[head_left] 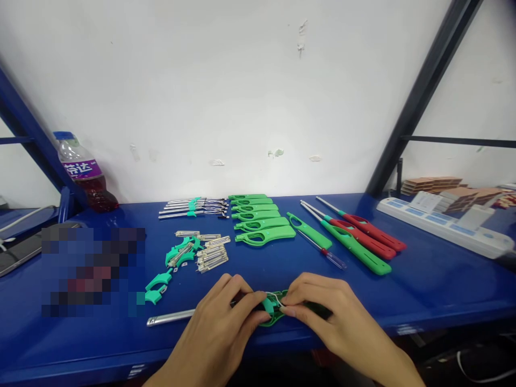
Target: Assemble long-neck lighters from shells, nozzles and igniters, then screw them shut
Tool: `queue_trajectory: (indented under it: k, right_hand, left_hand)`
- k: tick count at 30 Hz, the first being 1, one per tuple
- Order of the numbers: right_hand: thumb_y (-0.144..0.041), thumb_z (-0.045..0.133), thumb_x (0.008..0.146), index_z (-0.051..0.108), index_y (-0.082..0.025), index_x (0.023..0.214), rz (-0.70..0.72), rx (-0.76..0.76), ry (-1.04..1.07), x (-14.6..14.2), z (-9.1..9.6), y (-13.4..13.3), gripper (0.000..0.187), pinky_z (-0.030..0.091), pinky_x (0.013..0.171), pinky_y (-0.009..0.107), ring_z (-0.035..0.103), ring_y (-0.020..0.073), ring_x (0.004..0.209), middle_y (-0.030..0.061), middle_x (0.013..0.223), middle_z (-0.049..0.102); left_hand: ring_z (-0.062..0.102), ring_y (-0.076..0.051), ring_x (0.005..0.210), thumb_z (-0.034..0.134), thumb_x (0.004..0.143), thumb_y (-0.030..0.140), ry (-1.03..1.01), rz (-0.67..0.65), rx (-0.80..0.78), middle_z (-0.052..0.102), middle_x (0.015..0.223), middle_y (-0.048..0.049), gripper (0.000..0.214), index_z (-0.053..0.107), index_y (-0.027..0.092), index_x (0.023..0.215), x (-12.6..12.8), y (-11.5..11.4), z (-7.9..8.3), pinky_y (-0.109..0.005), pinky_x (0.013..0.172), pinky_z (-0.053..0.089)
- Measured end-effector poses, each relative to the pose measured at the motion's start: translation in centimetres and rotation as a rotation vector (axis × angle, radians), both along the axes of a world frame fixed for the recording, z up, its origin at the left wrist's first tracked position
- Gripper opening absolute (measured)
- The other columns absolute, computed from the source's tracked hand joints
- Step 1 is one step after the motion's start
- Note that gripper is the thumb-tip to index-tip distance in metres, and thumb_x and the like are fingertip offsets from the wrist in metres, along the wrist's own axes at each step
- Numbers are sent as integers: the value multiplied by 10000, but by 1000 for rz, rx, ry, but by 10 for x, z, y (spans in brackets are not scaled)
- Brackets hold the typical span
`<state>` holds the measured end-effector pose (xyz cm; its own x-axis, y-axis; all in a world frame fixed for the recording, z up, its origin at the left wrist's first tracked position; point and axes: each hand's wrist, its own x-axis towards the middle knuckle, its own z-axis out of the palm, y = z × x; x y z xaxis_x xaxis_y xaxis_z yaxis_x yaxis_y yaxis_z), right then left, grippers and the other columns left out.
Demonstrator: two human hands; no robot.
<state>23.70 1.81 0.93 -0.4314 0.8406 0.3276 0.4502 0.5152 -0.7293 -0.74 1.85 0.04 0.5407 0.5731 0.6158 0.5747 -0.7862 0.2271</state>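
Near the table's front edge lies a green lighter half-shell point(278, 319), partly hidden by my fingers. My left hand point(226, 317) is closed on its left end, thumb and forefinger at a teal part point(267, 305) set in the shell. A silver metal tube point(171, 318) sticks out to the left from under that hand. My right hand point(332, 303) pinches a thin white wire point(277, 295) over the shell's middle. Beyond the hands is a screwdriver point(335, 261) with a clear purplish handle, beside a green shell point(312, 232).
Several green shells point(266, 233) lie in a column at the back, left of finished-looking red and green lighters point(358, 248). Metal tubes with wires point(177, 214), clear fuel tanks point(213, 258) and teal parts point(159, 280) lie left. A drink bottle point(86, 172) and power strip point(443, 223) flank them.
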Motion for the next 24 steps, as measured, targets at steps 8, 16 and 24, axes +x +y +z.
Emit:
queue_trajectory:
  k: [8,16,24]
  right_hand:
    - [-256,672,1079,754,-255,953,-3,-2,-32,1,-1,-1,150,512,838,246,722,145,908,-21,987,763]
    - [-328,619,1109,759,-245,945,9,51,-26,0,-1,-4,231,507,835,256,710,145,894,-4,995,750]
    - [-306,571,1131,761,-233,921,-7,190,-47,-2,-6,-5,292,506,838,254,718,143,897,6,1008,761]
  left_hand:
    - [619,-191,791,508,1144,214,-19,-18,3,655,938,-30,161,667,200,1163,1,0,1,-322,728,531]
    - [628,-188,810,511,1145,224,-9,-13,19,662,954,-34,178,673,189,1210,0,2,-1,-324,751,534]
    - [602,-204,811,554,1117,180,-22,-18,13,657,958,-45,141,680,191,1181,-1,-1,-3,-337,736,524]
